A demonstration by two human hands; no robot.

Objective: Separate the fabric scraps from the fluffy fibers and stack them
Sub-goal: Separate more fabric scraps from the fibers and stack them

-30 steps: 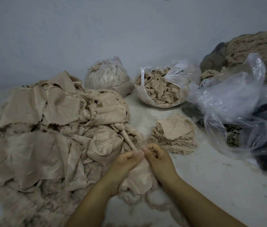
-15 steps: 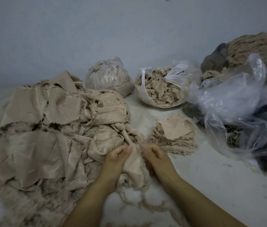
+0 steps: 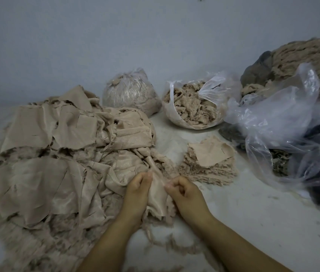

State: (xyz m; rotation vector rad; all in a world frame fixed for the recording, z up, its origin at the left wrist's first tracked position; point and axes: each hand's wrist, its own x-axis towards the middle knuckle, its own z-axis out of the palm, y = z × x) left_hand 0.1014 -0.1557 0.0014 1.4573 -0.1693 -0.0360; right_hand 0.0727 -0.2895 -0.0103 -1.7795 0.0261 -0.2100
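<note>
Both hands have drawn slightly apart since the previous frame: left hand (image 3: pixel 138 186) and right hand (image 3: pixel 182 190) each keep a closed grip on 1 fabric scrap (image 3: pixel 156 197) beside the fluffy fibers (image 3: pixel 23 242). 1 stack of scraps (image 3: pixel 210 163) lies right; 2 filled bags (image 3: pixel 129 91) (image 3: pixel 190 107) stand behind on the tabletop (image 3: pixel 253 222).
</note>
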